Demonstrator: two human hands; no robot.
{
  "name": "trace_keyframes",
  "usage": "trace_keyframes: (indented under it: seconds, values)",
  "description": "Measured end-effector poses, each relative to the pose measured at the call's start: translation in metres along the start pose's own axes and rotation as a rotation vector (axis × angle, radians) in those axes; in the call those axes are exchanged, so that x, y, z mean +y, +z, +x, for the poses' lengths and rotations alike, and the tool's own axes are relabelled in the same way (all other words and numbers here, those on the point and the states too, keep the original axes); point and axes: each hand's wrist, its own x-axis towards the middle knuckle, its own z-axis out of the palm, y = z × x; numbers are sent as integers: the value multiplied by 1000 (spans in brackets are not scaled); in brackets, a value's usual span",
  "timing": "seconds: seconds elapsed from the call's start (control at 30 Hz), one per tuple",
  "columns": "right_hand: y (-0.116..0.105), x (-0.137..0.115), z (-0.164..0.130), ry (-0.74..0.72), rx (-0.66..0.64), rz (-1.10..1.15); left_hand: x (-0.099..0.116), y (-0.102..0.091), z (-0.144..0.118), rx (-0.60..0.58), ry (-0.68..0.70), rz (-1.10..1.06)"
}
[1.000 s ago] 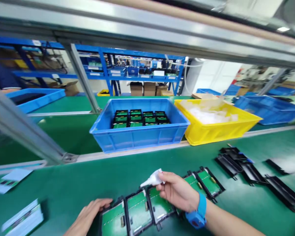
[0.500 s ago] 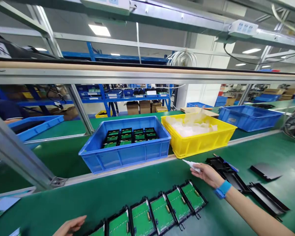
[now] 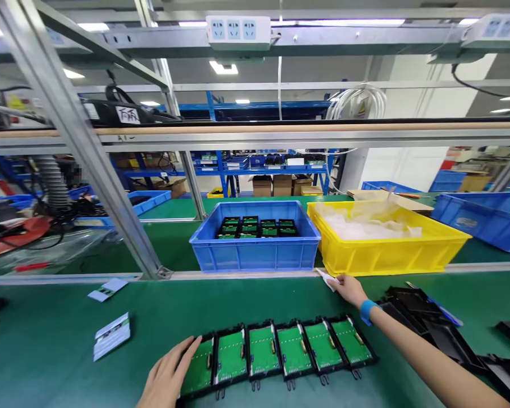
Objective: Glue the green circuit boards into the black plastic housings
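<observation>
A row of several green circuit boards in black plastic frames [image 3: 261, 350] lies on the green work surface in front of me. My left hand [image 3: 170, 371] is at the left end of the row, its fingers stretched out over the edge of the leftmost frame. The thumb is hard to see. Above the row's right end, my right hand [image 3: 352, 290] grips a small white tube with a pointed nozzle [image 3: 328, 279]. That nozzle points up and left, towards the gap between the blue and yellow bins. A blue band is around my right wrist.
Beyond the row stand a blue bin [image 3: 255, 256] with framed boards and a yellow bin [image 3: 382, 258] with white packing material. Black plastic housings [image 3: 446, 337] lie at right. Two pale cards [image 3: 111, 336] rest at left. A metal post [image 3: 110, 187] rises beside them.
My view has swung to the left. My left hand has gone from beside the row onto its leftmost frame. The white tube stays in my right hand, close to the bins.
</observation>
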Motion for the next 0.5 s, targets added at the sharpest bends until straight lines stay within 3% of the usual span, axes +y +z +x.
trace_keyframes:
  seconds: [0.1, 0.23, 0.37, 0.5]
  values:
    - [-9, 1, -27, -156, 37, -117, 10, 9, 2, 75, -23, 120]
    - [-7, 5, -88, -288, -46, -236, -1, 19, 6, 59, -21, 154]
    - [12, 4, -132, -311, -86, -322, -25, 18, 14, -34, 3, -1]
    - [26, 4, -136, -325, -65, -409, -45, -1, 32, -45, -21, -244]
